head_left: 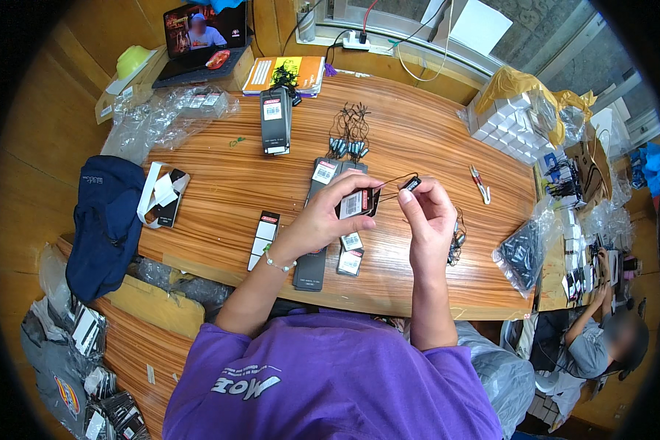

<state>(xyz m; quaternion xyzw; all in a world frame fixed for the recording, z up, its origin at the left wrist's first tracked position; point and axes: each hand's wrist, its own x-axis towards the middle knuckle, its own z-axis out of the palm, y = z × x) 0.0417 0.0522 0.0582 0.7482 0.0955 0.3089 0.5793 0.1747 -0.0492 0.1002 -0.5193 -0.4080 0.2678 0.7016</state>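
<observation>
In my left hand [328, 214], held between thumb and fingers, is a dark hang tag [354, 204] with a white barcode label. A thin black cord loop runs from it to a small black toggle [411, 183], pinched by thumb and fingers of my right hand [430, 214]. Both hands are raised over the table. Beneath and beside the left hand lie long grey tags [312, 270] in stacks, partly hidden by it. Two small labelled tag piles [350, 262] lie close by. Dark cords with toggles [456, 238] sit partly behind my right hand.
A grey tag stack [275, 125] and corded toggles [348, 147] lie farther back. Snips [480, 185] and a bag of black parts [522, 253] are at right, white boxes [507, 126] behind. A label strip [262, 240] lies left. Another person [590, 350] works at far right.
</observation>
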